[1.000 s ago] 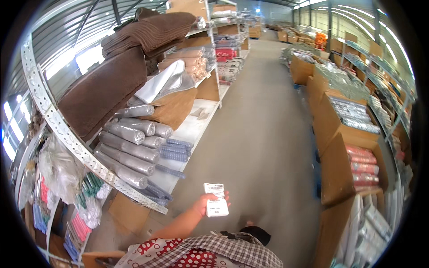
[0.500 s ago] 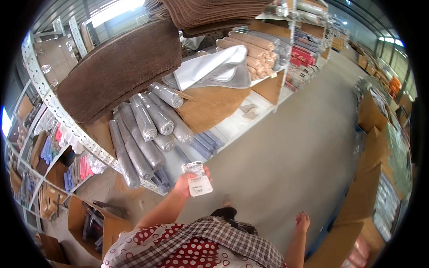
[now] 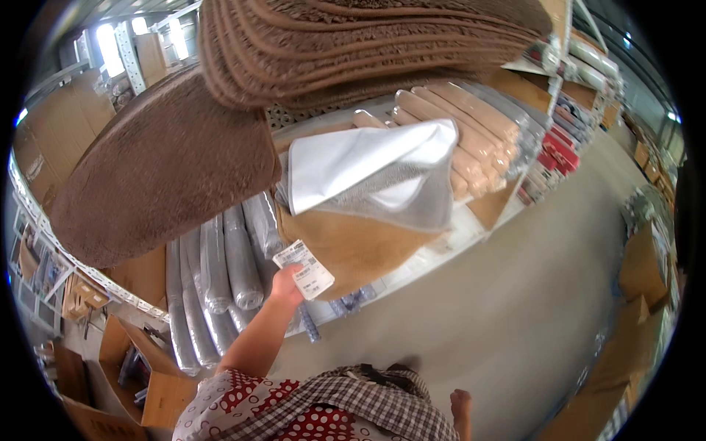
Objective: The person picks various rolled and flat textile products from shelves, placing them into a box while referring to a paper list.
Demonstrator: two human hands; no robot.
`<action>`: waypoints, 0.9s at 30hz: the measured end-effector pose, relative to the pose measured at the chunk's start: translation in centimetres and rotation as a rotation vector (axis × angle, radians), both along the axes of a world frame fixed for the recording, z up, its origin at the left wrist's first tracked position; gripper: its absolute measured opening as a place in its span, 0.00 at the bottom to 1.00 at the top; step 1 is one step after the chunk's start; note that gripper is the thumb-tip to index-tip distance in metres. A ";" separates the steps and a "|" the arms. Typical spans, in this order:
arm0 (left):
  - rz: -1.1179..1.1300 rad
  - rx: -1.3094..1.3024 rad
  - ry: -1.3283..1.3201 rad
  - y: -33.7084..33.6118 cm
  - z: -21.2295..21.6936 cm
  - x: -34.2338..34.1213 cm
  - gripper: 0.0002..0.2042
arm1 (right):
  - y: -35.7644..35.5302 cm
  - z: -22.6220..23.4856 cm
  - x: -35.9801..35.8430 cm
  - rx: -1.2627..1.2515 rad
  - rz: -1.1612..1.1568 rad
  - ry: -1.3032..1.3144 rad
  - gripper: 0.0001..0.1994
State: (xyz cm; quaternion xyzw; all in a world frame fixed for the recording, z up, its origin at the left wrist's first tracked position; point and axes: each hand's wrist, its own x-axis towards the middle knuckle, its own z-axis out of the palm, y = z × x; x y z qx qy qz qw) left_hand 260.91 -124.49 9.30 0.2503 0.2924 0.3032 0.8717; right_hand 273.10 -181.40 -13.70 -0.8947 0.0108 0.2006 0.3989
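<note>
My left hand (image 3: 287,284) grips a white printed label card (image 3: 304,270), thumb across its face; it may be a thin stack. The card is held up in front of a tan mat (image 3: 360,246) lying on the shelf. Beside that hand lie several grey rolled mats in clear wrap (image 3: 241,264). A folded white and grey mat (image 3: 375,165) rests on the tan one. My right hand (image 3: 461,404) hangs low over the floor, fingers loosely curled, with nothing seen in it.
Brown plush mats are stacked (image 3: 353,55) above the shelf, and another brown mat (image 3: 169,165) droops at the left. Beige wrapped rolls (image 3: 471,140) lie further along. Cardboard boxes stand at lower left (image 3: 165,389) and along the right side (image 3: 618,360) of the aisle floor (image 3: 507,294).
My view has come closer to the shelf and turned, so the mats look larger. My left hand has moved the card left and up, beside the tan mat. My right hand is lower.
</note>
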 end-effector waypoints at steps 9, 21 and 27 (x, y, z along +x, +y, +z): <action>0.320 -0.028 0.067 2.0 -0.8 7.2 0.21 | 31.7 24.1 32.1 0.191 0.770 -1.063 0.36; 0.591 -0.056 -0.061 1.2 -0.9 9.7 0.21 | 59.7 28.3 24.6 -0.012 1.495 -1.041 0.52; 0.616 -0.027 -0.041 0.9 2.8 11.4 0.20 | 64.4 28.3 26.6 0.000 1.352 -1.014 0.21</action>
